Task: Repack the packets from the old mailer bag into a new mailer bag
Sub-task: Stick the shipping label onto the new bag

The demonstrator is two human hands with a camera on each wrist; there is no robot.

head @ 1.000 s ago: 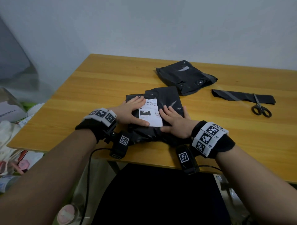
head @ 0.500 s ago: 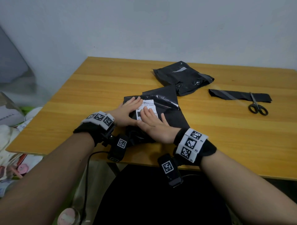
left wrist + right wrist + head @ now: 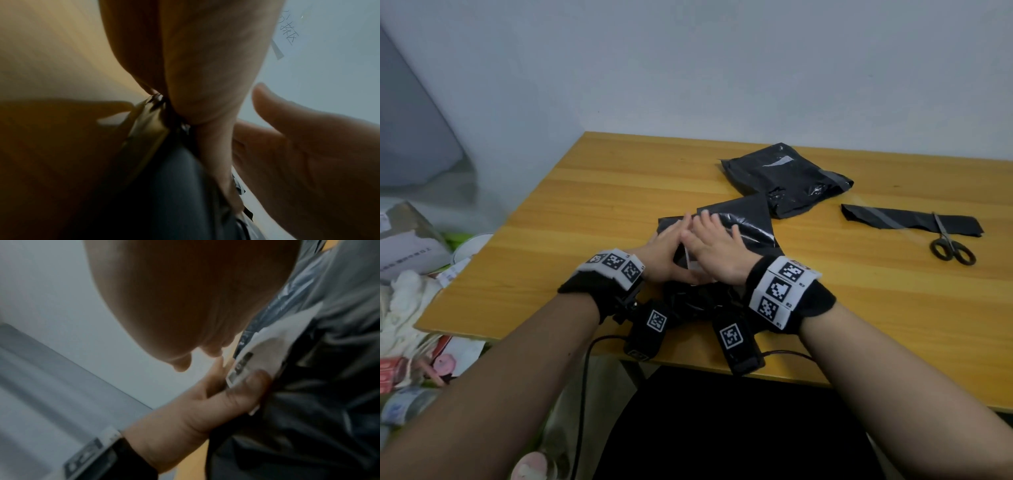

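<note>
A black mailer bag (image 3: 743, 219) with a white label (image 3: 690, 263) lies near the table's front edge. My left hand (image 3: 667, 250) and right hand (image 3: 714, 246) lie side by side on it, fingers straight, pressing it flat and covering most of the label. In the right wrist view the left thumb (image 3: 246, 391) rests on the label's (image 3: 273, 350) edge over the crinkled black bag (image 3: 318, 418). The left wrist view shows the black bag (image 3: 174, 178) under my palm. A second, bulkier black mailer bag (image 3: 784, 178) lies behind, just touching the first one's far corner.
The wooden table (image 3: 619, 192) stands against a pale wall. A cut black strip (image 3: 893, 221) and black-handled scissors (image 3: 950, 248) lie at the right. Boxes and clutter (image 3: 414, 274) sit on the floor past the table's left edge.
My right hand slid leftward across the label until it met the left hand, which stayed in place. The label is now mostly covered.
</note>
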